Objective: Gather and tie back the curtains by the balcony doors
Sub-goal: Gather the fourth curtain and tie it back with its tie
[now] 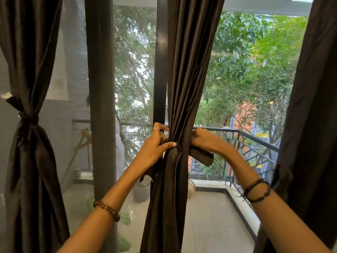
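A dark brown curtain (pixel 184 73) hangs in the middle of the balcony doors, gathered into a narrow bunch at waist height. A matching fabric tie-back strip (pixel 202 156) wraps around the bunch, with one loose end sticking out to the right and the other hanging at the left. My left hand (pixel 156 143) grips the strip on the left side of the bunch, thumb pressed across the front. My right hand (pixel 202 138) holds the strip on the right side, fingers curled behind the curtain. A second brown curtain (pixel 29 70) at the left is tied with its own strip (pixel 27 118).
A third dark curtain (pixel 310 106) hangs loose at the right edge. A black door frame (pixel 161 61) stands behind the middle curtain, a grey mesh panel (pixel 102 88) left of it. Outside are a black balcony railing (pixel 255 137), a grey pot (pixel 141 190) and trees.
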